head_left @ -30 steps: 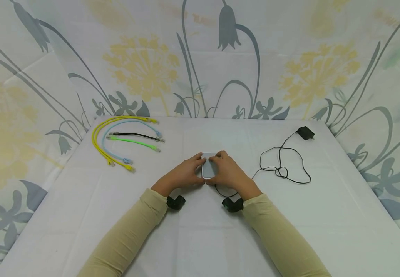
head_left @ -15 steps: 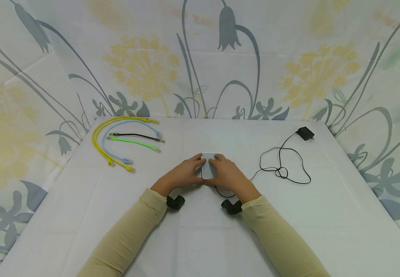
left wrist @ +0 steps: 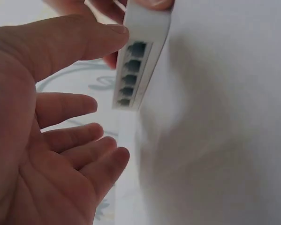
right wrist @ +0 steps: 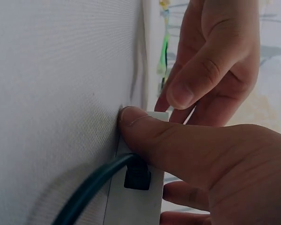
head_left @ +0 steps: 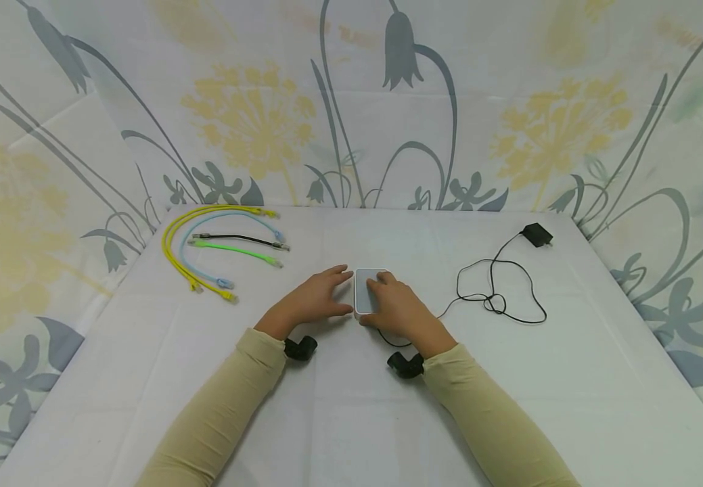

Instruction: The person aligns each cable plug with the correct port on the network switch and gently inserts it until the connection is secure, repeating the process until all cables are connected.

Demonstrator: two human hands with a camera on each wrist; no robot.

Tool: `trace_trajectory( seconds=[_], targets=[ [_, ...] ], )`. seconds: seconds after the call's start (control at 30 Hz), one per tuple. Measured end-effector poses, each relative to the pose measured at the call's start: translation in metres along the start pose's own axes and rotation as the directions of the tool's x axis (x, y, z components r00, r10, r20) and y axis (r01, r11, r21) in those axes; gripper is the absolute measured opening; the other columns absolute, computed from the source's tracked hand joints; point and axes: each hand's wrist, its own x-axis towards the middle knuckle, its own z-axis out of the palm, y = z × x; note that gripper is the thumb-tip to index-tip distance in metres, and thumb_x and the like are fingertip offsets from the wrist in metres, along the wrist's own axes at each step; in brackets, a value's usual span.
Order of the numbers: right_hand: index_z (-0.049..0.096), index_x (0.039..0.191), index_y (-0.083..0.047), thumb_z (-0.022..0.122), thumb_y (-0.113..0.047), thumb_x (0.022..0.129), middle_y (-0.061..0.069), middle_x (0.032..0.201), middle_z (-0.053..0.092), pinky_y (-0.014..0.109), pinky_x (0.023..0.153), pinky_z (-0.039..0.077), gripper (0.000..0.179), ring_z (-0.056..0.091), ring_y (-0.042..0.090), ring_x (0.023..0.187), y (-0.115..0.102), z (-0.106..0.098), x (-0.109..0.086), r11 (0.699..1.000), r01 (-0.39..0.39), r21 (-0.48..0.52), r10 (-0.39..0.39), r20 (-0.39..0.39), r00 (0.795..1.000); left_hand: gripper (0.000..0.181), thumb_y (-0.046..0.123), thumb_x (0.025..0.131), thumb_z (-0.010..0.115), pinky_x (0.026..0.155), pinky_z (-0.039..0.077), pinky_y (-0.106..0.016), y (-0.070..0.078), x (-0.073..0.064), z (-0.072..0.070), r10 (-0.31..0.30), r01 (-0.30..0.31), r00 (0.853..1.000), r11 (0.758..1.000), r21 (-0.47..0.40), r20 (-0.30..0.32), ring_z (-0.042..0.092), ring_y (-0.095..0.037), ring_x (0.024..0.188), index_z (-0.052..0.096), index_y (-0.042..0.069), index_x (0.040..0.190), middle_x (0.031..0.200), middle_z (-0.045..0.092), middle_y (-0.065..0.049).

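Note:
A small white network switch [head_left: 362,291] with a grey top sits at the middle of the table. My right hand [head_left: 401,306] grips it, thumb on the near side and fingers at the far side and over the top. My left hand [head_left: 310,299] is just left of it with fingers spread and relaxed, holding nothing. In the left wrist view, a row of several Ethernet ports [left wrist: 129,78] faces the left hand, its thumb tip overlapping the casing. A dark power cord [right wrist: 95,187] is plugged into the near side beside my right thumb.
Yellow [head_left: 168,243], light blue [head_left: 182,250], black [head_left: 241,237] and green [head_left: 235,251] network cables lie at the back left. A black power adapter [head_left: 536,235] lies at the back right, its thin cord [head_left: 532,291] looped loosely on the white-covered table [head_left: 351,419].
My left hand has let go of the switch and moved slightly left, its fingers opening. My right hand keeps hold of the switch, which has hardly moved.

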Motion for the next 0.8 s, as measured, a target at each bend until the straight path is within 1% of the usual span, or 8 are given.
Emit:
trace_trajectory(
  seconds=[0.17, 0.33, 0.57, 0.63, 0.8],
  targets=[
    [0.047, 0.143, -0.004, 0.077, -0.041, 0.081, 0.022, 0.148, 0.039, 0.046, 0.092, 0.052, 0.078, 0.058, 0.041, 0.112, 0.001, 0.001, -0.001, 1.000, 0.005, 0.008, -0.005, -0.009, 1.000, 0.070, 0.031, 0.091, 0.067, 0.116, 0.032, -0.047, -0.005, -0.003, -0.008, -0.013, 0.013, 0.999, 1.000, -0.006, -0.041, 0.032, -0.031, 0.144, 0.037, 0.007, 0.149, 0.155, 0.034, -0.013],
    [0.048, 0.142, -0.004, 0.077, -0.041, 0.081, 0.022, 0.148, 0.039, 0.045, 0.090, 0.053, 0.078, 0.059, 0.041, 0.111, 0.001, 0.001, -0.001, 1.000, 0.012, 0.011, -0.012, -0.018, 1.000, 0.066, 0.030, 0.093, 0.064, 0.115, 0.032, -0.047, -0.013, -0.006, -0.015, -0.044, 0.043, 0.996, 0.999, -0.011, -0.078, 0.034, -0.031, 0.143, 0.038, 0.008, 0.149, 0.153, 0.038, -0.014],
    [0.048, 0.142, -0.006, 0.076, -0.042, 0.081, 0.020, 0.148, 0.039, 0.045, 0.092, 0.052, 0.076, 0.059, 0.040, 0.112, 0.001, 0.001, -0.001, 1.000, 0.003, 0.013, -0.003, -0.016, 1.000, 0.064, 0.030, 0.094, 0.062, 0.115, 0.031, -0.050, -0.030, -0.009, -0.026, -0.091, 0.091, 0.988, 0.996, -0.006, -0.127, 0.035, -0.035, 0.141, 0.038, 0.009, 0.149, 0.152, 0.039, -0.016],
    [0.048, 0.142, -0.006, 0.076, -0.042, 0.082, 0.020, 0.148, 0.039, 0.044, 0.092, 0.052, 0.076, 0.059, 0.040, 0.111, 0.001, 0.001, -0.001, 1.000, 0.002, 0.013, -0.002, -0.015, 1.000, 0.064, 0.030, 0.094, 0.062, 0.115, 0.031, -0.050, -0.034, -0.011, -0.029, -0.108, 0.109, 0.985, 0.994, 0.000, -0.135, 0.034, -0.036, 0.142, 0.037, 0.009, 0.149, 0.152, 0.038, -0.017],
    [0.048, 0.142, -0.005, 0.076, -0.041, 0.082, 0.021, 0.148, 0.038, 0.044, 0.091, 0.052, 0.075, 0.059, 0.040, 0.110, 0.001, 0.000, -0.001, 1.000, 0.009, 0.015, -0.008, -0.015, 1.000, 0.062, 0.028, 0.095, 0.060, 0.115, 0.031, -0.051, -0.042, -0.014, -0.035, -0.130, 0.136, 0.978, 0.990, 0.024, -0.162, 0.035, -0.038, 0.140, 0.038, 0.008, 0.149, 0.151, 0.039, -0.019]
  ],
)
